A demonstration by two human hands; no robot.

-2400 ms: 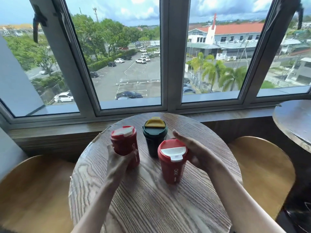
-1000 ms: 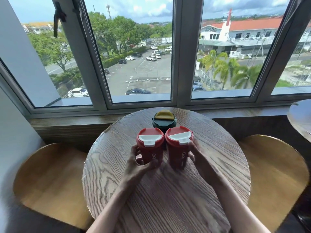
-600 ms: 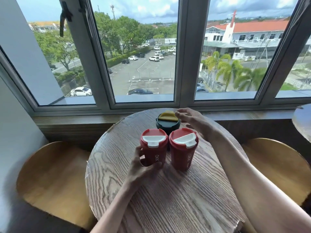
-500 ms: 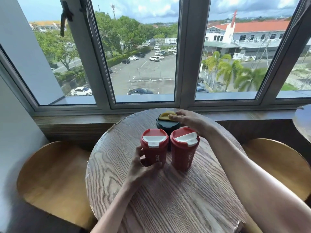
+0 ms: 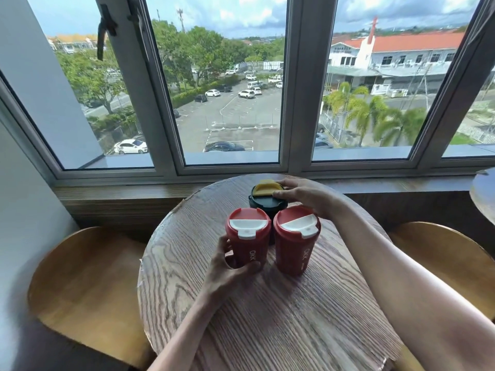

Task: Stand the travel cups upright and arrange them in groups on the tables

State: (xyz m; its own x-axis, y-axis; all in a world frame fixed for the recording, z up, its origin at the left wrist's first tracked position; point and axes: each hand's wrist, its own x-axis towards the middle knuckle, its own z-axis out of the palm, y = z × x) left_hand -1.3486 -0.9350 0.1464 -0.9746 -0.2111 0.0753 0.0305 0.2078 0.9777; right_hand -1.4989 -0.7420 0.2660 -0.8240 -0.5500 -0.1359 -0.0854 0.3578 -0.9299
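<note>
Three travel cups stand upright, close together on the round wooden table [image 5: 267, 317]. Two are red with white lid flaps: the left red cup [image 5: 249, 242] and the right red cup [image 5: 294, 242], side by side. Behind them stands a dark green cup [image 5: 263, 200] with a yellow lid flap. My left hand [image 5: 227, 266] wraps around the lower part of the left red cup. My right hand [image 5: 302, 194] reaches over the right red cup and grips the green cup's lid from the right.
A wooden stool [image 5: 88, 285] stands left of the table and another stool [image 5: 450, 263] on the right. A wooden sill [image 5: 120, 196] and large windows run behind. A second round table's edge [image 5: 483, 194] shows at far right.
Both red cups were brought together in front of the green cup. My right hand then let go of the right red cup and moved back onto the green cup's lid.
</note>
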